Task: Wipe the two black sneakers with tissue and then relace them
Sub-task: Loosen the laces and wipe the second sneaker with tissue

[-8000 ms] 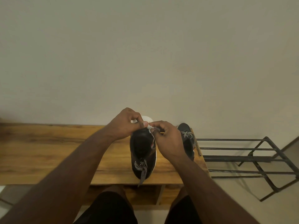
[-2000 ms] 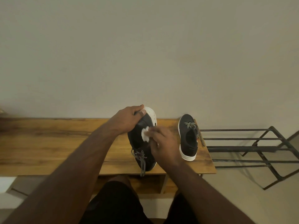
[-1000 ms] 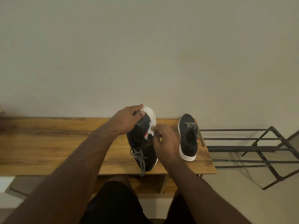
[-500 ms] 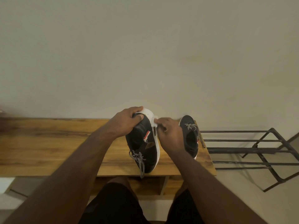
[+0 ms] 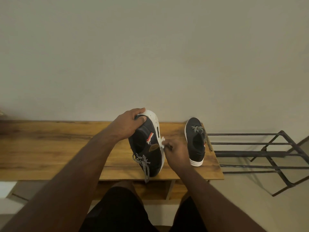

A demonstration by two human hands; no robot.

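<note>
Between both hands, the tilted sneaker [image 5: 147, 146] meets pinched tissue [image 5: 162, 142].

Plain beige wall [image 5: 150, 56] behind; wooden table [image 5: 50, 148] against it; black metal rack [image 5: 267, 153] at right on pale floor [image 5: 250, 206]; dim, warm light.

Single head-worn wide-angle view, forward and downward, close over a wooden bench [image 5: 50, 148] against a wall [image 5: 150, 47].
</note>
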